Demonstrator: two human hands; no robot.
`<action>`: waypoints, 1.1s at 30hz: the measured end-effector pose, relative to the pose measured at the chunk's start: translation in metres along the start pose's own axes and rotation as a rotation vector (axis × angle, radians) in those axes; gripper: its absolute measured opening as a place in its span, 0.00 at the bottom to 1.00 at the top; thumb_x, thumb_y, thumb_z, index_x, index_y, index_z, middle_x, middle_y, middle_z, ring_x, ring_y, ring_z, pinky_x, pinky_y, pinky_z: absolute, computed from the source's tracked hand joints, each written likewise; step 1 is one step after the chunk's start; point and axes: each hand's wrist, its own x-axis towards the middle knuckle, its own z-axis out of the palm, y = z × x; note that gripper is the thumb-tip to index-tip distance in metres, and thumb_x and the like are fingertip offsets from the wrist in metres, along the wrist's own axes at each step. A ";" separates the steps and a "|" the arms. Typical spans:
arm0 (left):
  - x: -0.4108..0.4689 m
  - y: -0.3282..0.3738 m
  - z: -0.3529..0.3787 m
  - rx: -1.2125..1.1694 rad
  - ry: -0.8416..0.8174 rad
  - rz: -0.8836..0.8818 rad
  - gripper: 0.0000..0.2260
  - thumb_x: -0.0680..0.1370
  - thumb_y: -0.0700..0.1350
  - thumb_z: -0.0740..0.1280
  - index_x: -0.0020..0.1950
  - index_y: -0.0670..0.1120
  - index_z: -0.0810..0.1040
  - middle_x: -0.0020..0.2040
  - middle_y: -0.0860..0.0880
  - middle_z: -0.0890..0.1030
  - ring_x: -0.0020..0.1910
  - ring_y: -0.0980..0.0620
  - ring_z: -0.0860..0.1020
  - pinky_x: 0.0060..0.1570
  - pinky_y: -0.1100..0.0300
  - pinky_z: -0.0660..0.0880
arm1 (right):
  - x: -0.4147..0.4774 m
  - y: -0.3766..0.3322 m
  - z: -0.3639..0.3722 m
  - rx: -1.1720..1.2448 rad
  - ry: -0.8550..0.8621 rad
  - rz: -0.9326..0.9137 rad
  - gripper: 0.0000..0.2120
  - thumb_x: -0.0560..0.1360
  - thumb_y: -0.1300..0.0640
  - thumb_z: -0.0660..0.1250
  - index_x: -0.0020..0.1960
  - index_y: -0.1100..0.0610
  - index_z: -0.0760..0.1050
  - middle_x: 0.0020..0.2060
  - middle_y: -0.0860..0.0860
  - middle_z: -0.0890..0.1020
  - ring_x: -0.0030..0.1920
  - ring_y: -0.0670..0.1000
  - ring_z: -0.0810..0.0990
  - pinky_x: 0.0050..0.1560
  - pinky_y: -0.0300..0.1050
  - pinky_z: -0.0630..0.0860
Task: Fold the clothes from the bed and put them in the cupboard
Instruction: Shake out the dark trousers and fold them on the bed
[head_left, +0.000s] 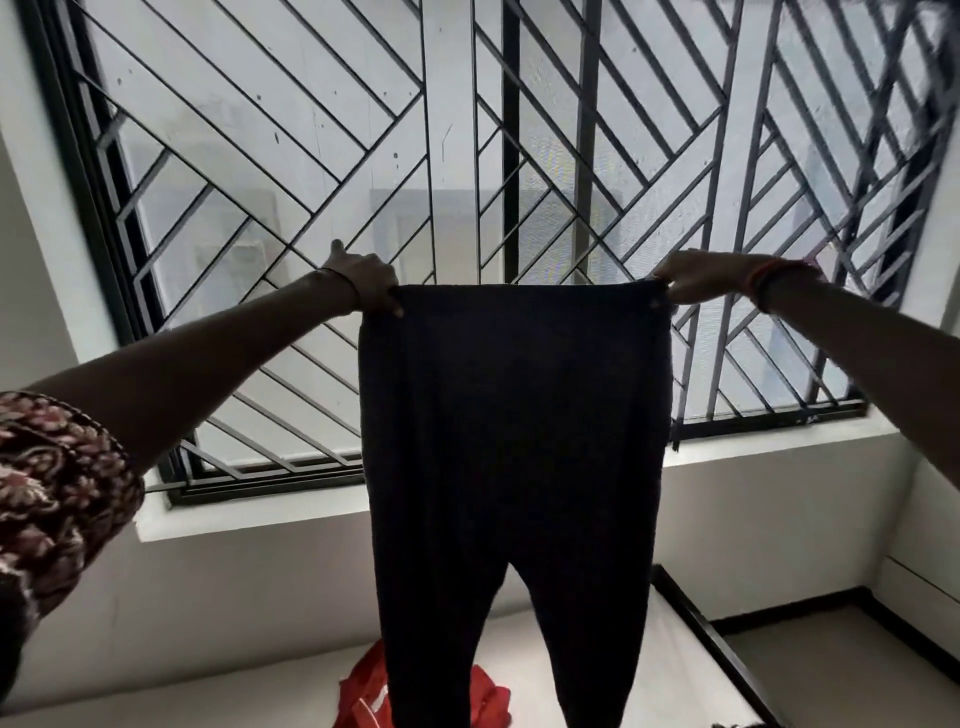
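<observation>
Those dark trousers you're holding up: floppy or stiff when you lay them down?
Probably floppy: the dark trousers hang limp from the left hand and right hand, legs dangling. Likely light too: two pinches hold them up.

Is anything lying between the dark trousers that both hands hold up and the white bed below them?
Yes. A crumpled red garment lies on the white bed, right by the hanging legs of the dark trousers. Left hand and right hand pinch the waistband.

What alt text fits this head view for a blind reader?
The left hand and right hand hold dark trousers up by the waistband corners, legs hanging, before a barred window. A red garment lies on the white bed below.
</observation>
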 end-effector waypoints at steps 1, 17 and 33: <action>0.004 0.001 -0.001 0.040 -0.005 -0.012 0.18 0.76 0.61 0.62 0.54 0.47 0.78 0.53 0.47 0.80 0.55 0.46 0.76 0.63 0.43 0.59 | -0.001 -0.003 0.002 0.047 0.028 0.011 0.03 0.75 0.65 0.66 0.45 0.64 0.78 0.41 0.60 0.83 0.43 0.57 0.80 0.48 0.51 0.76; 0.000 0.007 0.058 -1.088 0.162 -0.167 0.14 0.71 0.42 0.74 0.48 0.40 0.71 0.44 0.43 0.75 0.45 0.48 0.72 0.35 0.60 0.68 | -0.021 0.004 0.050 0.976 -0.165 0.062 0.25 0.53 0.48 0.69 0.46 0.62 0.76 0.41 0.52 0.79 0.42 0.46 0.78 0.51 0.44 0.75; -0.022 -0.003 0.083 -1.704 -0.127 0.016 0.12 0.76 0.39 0.67 0.59 0.40 0.78 0.55 0.46 0.81 0.53 0.54 0.79 0.50 0.60 0.75 | -0.032 -0.011 0.089 1.240 0.308 -0.019 0.12 0.68 0.68 0.72 0.51 0.63 0.79 0.35 0.44 0.85 0.38 0.39 0.82 0.40 0.29 0.75</action>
